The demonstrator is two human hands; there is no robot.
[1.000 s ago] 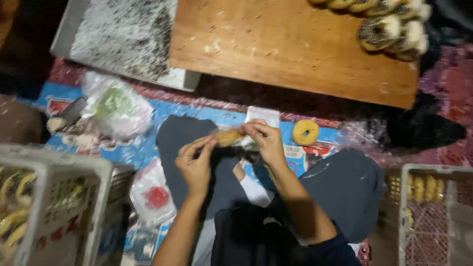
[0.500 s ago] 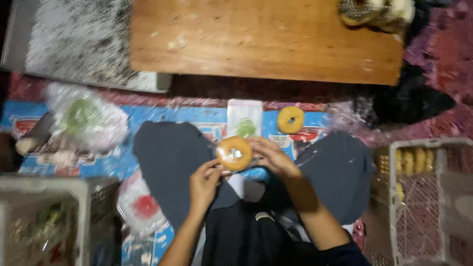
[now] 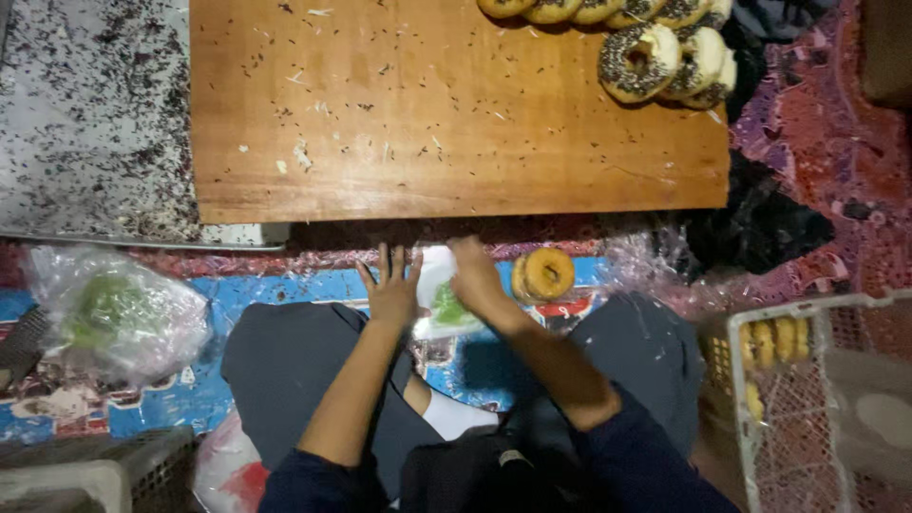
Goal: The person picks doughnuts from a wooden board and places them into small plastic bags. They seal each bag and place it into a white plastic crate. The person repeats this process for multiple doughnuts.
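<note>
I've got 1 small flat packet point(image 3: 439, 299) dead centre, white with a green patch, lying on the blue patterned mat between my view of the left hand point(image 3: 391, 290) and right hand point(image 3: 478, 280), both touching it. Over at the left edge there's a crumpled clear plastic bag point(image 3: 119, 313) with something green inside. Bottom left, another clear bag point(image 3: 228, 465) showing red, partly hidden by the knee.
</note>
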